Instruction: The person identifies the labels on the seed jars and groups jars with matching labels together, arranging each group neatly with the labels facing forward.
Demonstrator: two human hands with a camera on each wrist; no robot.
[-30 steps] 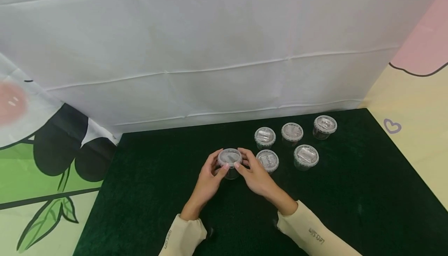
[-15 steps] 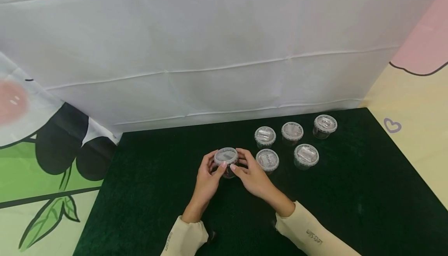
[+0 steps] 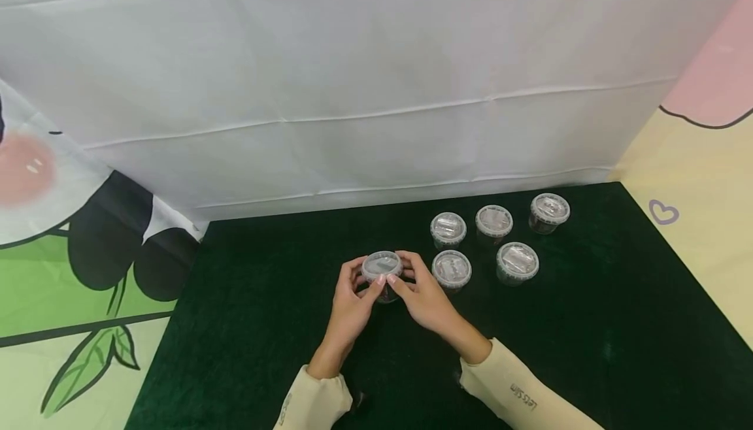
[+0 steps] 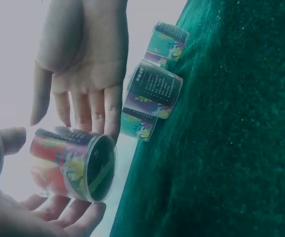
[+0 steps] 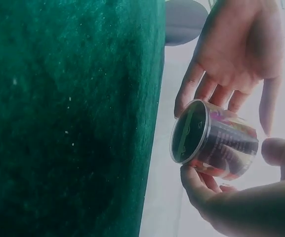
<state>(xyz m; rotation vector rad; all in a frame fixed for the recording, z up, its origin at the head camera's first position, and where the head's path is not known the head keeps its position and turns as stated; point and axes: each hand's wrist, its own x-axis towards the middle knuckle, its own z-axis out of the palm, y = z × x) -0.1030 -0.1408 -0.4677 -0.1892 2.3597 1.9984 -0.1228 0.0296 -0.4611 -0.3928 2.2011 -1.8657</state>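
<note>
A small round plastic tub (image 3: 382, 265) with a clear lid is held between both hands near the middle of the table. My left hand (image 3: 350, 306) grips its left side and my right hand (image 3: 428, 299) its right side, both thumbs at the near edge of the lid. In the left wrist view the tub (image 4: 63, 165) shows a red, colourful label and a see-through base above the cloth. Dark print with pale lettering covers the side of the tub (image 5: 226, 148) in the right wrist view. Closest to my right hand stands another lidded tub (image 3: 451, 269).
Several similar lidded tubs stand in two loose rows to the right, among them a front one (image 3: 517, 263) and a far right one (image 3: 550, 212). A dark green cloth (image 3: 259, 299) covers the table. White fabric (image 3: 376, 149) hangs behind its back edge.
The held tub has shifted slightly left, and my hands with it. Both thumbs have drawn closer together at the lid's near edge. The other tubs have stayed in place.
</note>
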